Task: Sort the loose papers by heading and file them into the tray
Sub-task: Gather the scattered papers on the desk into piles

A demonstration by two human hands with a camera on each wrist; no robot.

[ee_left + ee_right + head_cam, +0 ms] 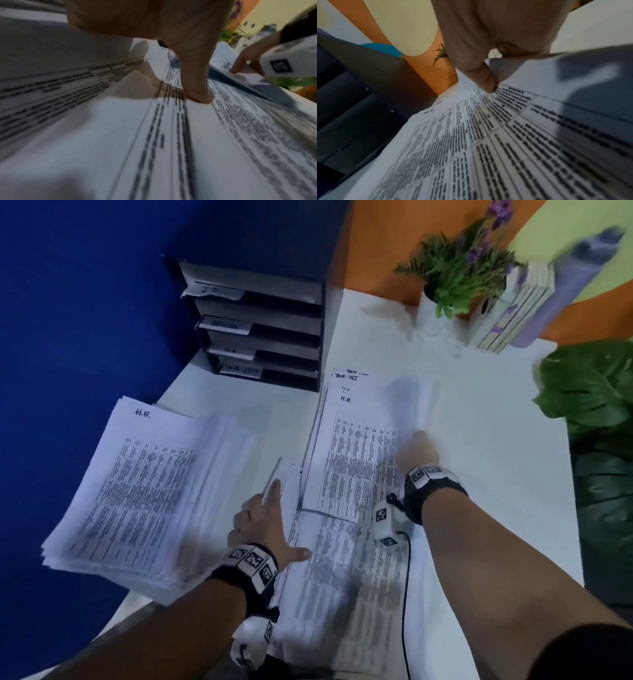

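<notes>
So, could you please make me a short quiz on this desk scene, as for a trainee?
1. True or false: the left hand lies with straight fingers on the spread papers.
2. Which heading is written on the top sheet of the left pile? A) H.R. B) Sales C) Invoice
3. Fill in: the black tray shows ____ labelled shelves.

Key: 1 true; 2 A; 3 four.
</notes>
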